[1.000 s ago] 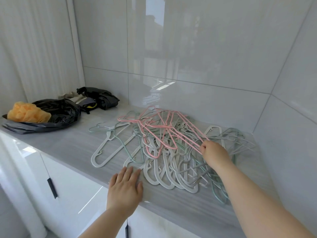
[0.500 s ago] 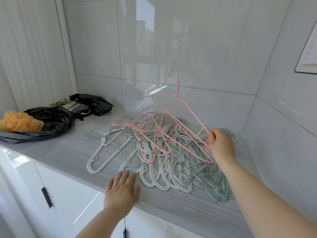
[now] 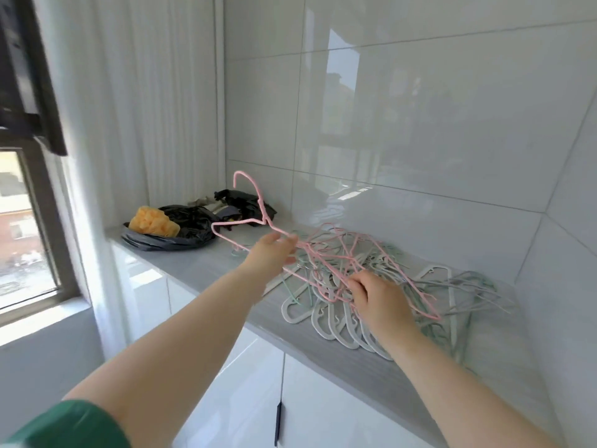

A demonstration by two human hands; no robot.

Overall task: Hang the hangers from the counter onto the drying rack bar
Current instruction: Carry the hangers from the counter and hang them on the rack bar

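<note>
Now holds one pink hanger (image 3: 262, 215) up in the left hand (image 3: 274, 253), just left of the pile of hangers (image 3: 355, 324) and a little above it, hook pointing up. Grips it with fingers curled round the wire close below the neck. Half a second ago had this hanger in the right hand alone, with the left hand flat on the counter (image 3: 200, 270) edge in front of the pile; has since brought the left hand up and taken hold. Keeps the right hand (image 3: 379, 297) low over the middle of the pile, fingers pinched on a pink wire; cannot tell whether part of the raised hanger or of another pink one lying in the pile. Has also turned the head leftward, away from the pile, towards a window (image 3: 22, 227), with a black bag (image 3: 190, 227) and something orange (image 3: 153, 221) well to the left of the pile. Probably means a hand-over finished or nearly so, with one hanger free to be carried off. Shows no drying rack bar for certain, so nothing hung yet; leaves nearly the whole pile, white, green and pink, to move. Should watch for tangled wires dragging neighbours off the pile.
</note>
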